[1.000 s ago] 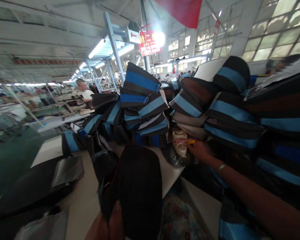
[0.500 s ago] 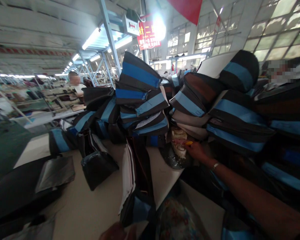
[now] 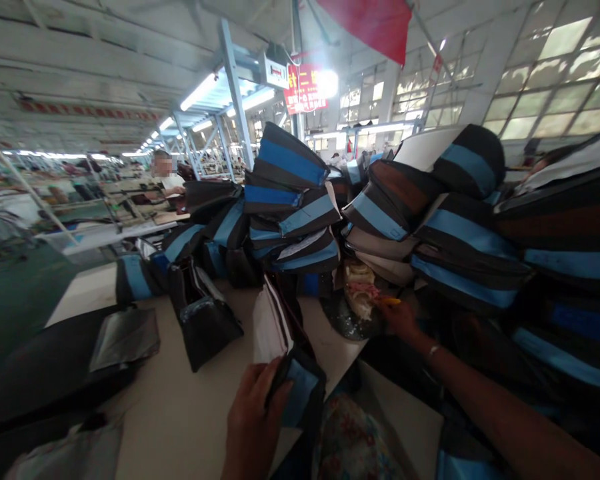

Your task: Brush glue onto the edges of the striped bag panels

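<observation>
My left hand (image 3: 254,420) is low in the view, shut on the end of a black bag with a blue panel (image 3: 297,393), whose white lining (image 3: 271,327) shows above it. My right arm reaches in from the lower right, and my right hand (image 3: 401,321) pinches a small yellow-handled tool (image 3: 390,301). That hand is beside a dark round dish (image 3: 347,319) holding pale scraps (image 3: 360,290). Stacks of black bags with blue stripes (image 3: 290,200) rise over the table around both hands.
A pale worktable (image 3: 180,360) runs under the stacks, with a black bag (image 3: 205,330) standing on it. A flat black bag with grey plastic (image 3: 80,360) lies at the left. Floral cloth (image 3: 353,440) sits below the table edge. A co-worker (image 3: 166,175) sits further back.
My left hand has risen into view holding the bag, which has moved down and away from the camera, showing its lining. My right hand stays by the dish.
</observation>
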A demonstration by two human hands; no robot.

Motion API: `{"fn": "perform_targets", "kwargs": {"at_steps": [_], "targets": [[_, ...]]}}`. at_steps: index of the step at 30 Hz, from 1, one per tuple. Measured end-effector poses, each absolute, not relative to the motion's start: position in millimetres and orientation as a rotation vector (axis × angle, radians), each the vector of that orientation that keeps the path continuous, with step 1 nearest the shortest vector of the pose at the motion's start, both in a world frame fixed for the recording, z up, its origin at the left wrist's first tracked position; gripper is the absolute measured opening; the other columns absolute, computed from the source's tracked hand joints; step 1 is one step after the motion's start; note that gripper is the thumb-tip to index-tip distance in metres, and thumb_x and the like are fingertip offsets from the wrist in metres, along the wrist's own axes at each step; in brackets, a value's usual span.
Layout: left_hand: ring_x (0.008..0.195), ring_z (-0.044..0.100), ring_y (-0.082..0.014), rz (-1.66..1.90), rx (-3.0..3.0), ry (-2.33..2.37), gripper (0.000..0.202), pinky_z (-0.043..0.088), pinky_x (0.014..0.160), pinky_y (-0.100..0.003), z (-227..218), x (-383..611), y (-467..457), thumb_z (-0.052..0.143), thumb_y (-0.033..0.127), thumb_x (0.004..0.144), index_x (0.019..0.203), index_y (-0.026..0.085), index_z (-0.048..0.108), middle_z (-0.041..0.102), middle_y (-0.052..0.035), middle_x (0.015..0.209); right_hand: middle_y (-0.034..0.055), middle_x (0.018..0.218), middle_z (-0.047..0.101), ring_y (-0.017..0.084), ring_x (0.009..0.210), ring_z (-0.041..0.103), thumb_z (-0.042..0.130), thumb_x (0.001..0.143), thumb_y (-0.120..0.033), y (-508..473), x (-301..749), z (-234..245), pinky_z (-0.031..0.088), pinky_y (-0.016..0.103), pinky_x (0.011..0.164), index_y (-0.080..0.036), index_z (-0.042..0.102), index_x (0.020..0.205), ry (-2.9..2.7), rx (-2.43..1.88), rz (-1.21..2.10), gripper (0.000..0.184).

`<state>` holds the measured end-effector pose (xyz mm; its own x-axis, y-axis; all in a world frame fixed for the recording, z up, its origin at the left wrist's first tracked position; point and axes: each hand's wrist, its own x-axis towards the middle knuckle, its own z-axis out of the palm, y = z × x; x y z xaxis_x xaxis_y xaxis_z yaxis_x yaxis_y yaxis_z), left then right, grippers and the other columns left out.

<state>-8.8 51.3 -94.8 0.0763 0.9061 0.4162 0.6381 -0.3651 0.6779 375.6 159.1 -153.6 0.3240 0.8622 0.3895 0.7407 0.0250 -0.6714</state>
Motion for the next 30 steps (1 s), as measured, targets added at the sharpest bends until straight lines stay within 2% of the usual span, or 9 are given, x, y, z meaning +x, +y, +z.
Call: {"fn": "perform_targets", "kwargs": {"at_steps": [2,4,8,10,14,16,20,23,30], "targets": [[0.091,0.066,-0.0191,1.173,2.019,1.457,0.031,0.053,0.081,-0.029,-84,0,55,0.056,0.037,0.087,0.112,0.023,0.068,0.066,-0.0049,0.098,0.0085,0.048,0.062,0.022,0.049,0.062,0.054,0.085,-0.046,151,371,-145,0.047,0.029,0.049,-0.018,0.063,0.062,-1.415,-1.743,0.159,0.038],[0.090,0.065,-0.0190,1.159,1.998,1.386,0.030,0.052,0.082,-0.029,-74,9,56,0.055,0.035,0.088,0.111,0.022,0.069,0.066,-0.0050,0.096,0.0088,0.046,0.059,0.024,0.049,0.061,0.054,0.084,-0.050,141,366,-128,0.045,0.031,0.048,-0.020,0.061,0.058,-1.409,-1.713,0.139,0.041],[0.086,0.063,-0.0182,1.133,1.959,1.244,0.026,0.049,0.080,-0.028,-58,29,58,0.053,0.032,0.089,0.107,0.022,0.070,0.064,-0.0037,0.090,0.0052,0.069,0.067,0.023,0.067,0.065,0.051,0.089,-0.053,108,346,-60,0.050,0.030,0.061,-0.018,0.067,0.086,-1.469,-1.546,0.123,0.038],[0.084,0.061,-0.0179,1.120,1.937,1.200,0.026,0.048,0.078,-0.028,-53,38,59,0.053,0.032,0.090,0.105,0.022,0.071,0.062,-0.0030,0.087,0.0041,0.078,0.067,0.020,0.070,0.063,0.054,0.092,-0.046,87,327,-16,0.050,0.029,0.064,-0.019,0.064,0.089,-1.514,-1.320,0.160,0.029],[0.083,0.060,-0.0178,1.096,1.911,1.164,0.025,0.046,0.078,-0.029,-46,49,61,0.053,0.032,0.089,0.105,0.023,0.070,0.059,-0.0019,0.086,0.0027,0.079,0.064,0.018,0.071,0.060,0.059,0.093,-0.025,56,282,48,0.050,0.031,0.069,-0.020,0.063,0.089,-1.829,-0.814,0.200,0.007],[0.083,0.060,-0.0180,1.090,1.918,1.152,0.025,0.046,0.079,-0.029,-44,51,62,0.052,0.032,0.089,0.104,0.023,0.069,0.059,-0.0018,0.085,0.0027,0.079,0.065,0.017,0.072,0.059,0.057,0.094,-0.019,54,266,58,0.049,0.032,0.070,-0.020,0.062,0.091,-2.013,-0.712,0.197,0.006],[0.082,0.060,-0.0179,1.068,1.928,1.152,0.025,0.046,0.077,-0.029,-43,48,63,0.052,0.033,0.089,0.103,0.023,0.069,0.058,-0.0015,0.084,0.0025,0.080,0.062,0.016,0.069,0.056,0.057,0.094,-0.022,63,262,53,0.044,0.030,0.065,-0.019,0.061,0.094,-2.292,-0.700,0.137,0.005],[0.083,0.059,-0.0176,1.079,1.914,1.154,0.024,0.045,0.077,-0.028,-44,44,64,0.052,0.032,0.089,0.103,0.024,0.069,0.058,-0.0010,0.084,0.0020,0.076,0.059,0.016,0.070,0.054,0.054,0.095,-0.020,61,278,55,0.042,0.031,0.068,-0.019,0.060,0.090,-2.440,-0.717,0.125,0.008],[0.083,0.059,-0.0182,1.079,1.938,1.148,0.024,0.045,0.077,-0.028,-42,43,64,0.052,0.034,0.090,0.101,0.024,0.070,0.058,-0.0016,0.085,0.0021,0.077,0.062,0.016,0.070,0.055,0.054,0.094,-0.018,47,286,67,0.041,0.029,0.066,-0.020,0.058,0.091,-2.378,-0.763,0.170,0.005]]}}
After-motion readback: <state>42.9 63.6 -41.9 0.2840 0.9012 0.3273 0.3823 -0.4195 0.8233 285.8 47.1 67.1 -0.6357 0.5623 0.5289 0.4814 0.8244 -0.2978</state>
